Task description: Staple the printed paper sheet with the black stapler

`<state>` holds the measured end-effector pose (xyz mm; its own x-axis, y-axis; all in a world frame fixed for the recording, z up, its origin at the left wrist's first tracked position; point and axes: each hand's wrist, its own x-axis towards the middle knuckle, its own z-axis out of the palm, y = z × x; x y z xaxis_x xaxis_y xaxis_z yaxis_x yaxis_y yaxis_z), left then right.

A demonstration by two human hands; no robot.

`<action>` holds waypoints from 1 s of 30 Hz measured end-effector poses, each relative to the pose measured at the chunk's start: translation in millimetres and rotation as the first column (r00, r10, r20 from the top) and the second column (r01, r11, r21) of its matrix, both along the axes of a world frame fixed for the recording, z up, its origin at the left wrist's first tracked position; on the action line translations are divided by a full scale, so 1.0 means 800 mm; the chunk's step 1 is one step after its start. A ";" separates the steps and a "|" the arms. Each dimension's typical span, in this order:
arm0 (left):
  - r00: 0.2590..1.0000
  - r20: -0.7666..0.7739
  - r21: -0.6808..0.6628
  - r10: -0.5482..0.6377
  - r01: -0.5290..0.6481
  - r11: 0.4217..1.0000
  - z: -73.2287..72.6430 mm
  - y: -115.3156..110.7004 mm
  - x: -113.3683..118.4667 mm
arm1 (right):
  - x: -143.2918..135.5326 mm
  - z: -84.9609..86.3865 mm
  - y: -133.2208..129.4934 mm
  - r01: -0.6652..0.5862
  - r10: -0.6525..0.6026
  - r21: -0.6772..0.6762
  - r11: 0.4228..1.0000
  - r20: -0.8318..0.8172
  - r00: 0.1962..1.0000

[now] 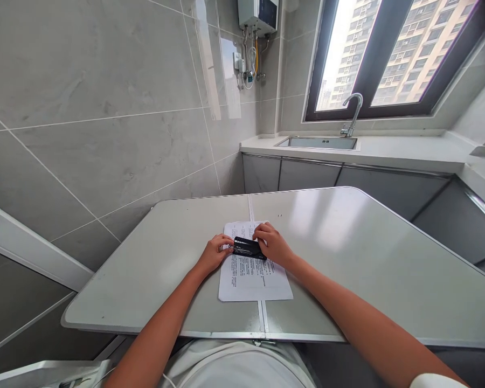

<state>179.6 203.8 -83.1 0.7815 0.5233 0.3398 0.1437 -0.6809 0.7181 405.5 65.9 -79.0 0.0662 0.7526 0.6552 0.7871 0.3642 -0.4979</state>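
Note:
A glossy black stapler point(247, 247) lies crosswise over the printed paper point(255, 288) on the table. At its left end the fingers of my left hand point(215, 253) are closed in a pinch, with a small bit of metal showing beside them. My right hand point(271, 245) has its fingers curled round the stapler's right end. Part of that end is covered by the hand. Beneath the stapler, the printed lines run sideways to me. How many sheets there are, I cannot tell.
The pale folding table point(327, 264) has a metal seam down its middle and a latch at the front edge. Behind it stand grey cabinets point(307, 173) with a white counter point(404, 148), a sink point(319, 143) and a faucet point(353, 113). A tiled wall point(105, 134) rises at left.

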 end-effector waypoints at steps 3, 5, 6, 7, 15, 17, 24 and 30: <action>1.000 -0.007 -0.029 0.010 -0.010 1.000 0.001 0.000 0.002 | 0.002 -0.003 0.001 0.003 -0.003 -0.016 1.000 -0.014 1.000; 1.000 -0.008 -0.048 0.027 -0.028 0.998 0.002 -0.001 0.002 | 0.003 -0.003 0.001 0.007 -0.008 -0.018 1.000 -0.028 1.000; 0.999 -0.011 -0.056 0.037 -0.037 0.998 0.002 -0.002 0.002 | 0.003 -0.003 0.001 0.008 -0.009 -0.022 1.000 -0.033 0.999; 0.999 -0.016 -0.064 0.045 -0.046 0.997 0.003 -0.002 0.002 | 0.002 -0.003 0.001 0.007 -0.008 -0.030 1.000 -0.036 0.999; 0.997 -0.054 -0.099 0.060 -0.065 0.993 0.004 -0.002 0.004 | 0.001 -0.001 0.000 0.003 -0.008 -0.083 0.997 -0.054 0.999; 0.997 -0.046 -0.099 0.066 -0.070 0.993 0.003 -0.002 0.005 | 0.001 -0.001 0.000 0.003 -0.008 -0.088 0.996 -0.054 0.998; 0.996 -0.066 -0.117 0.055 -0.063 0.991 0.002 0.001 0.006 | 0.000 0.001 -0.001 0.004 -0.009 -0.100 0.995 -0.057 0.998; 0.992 -0.120 -0.165 0.045 -0.064 0.984 -0.003 0.008 0.004 | 0.001 -0.001 -0.001 0.006 -0.012 -0.108 0.994 -0.055 0.998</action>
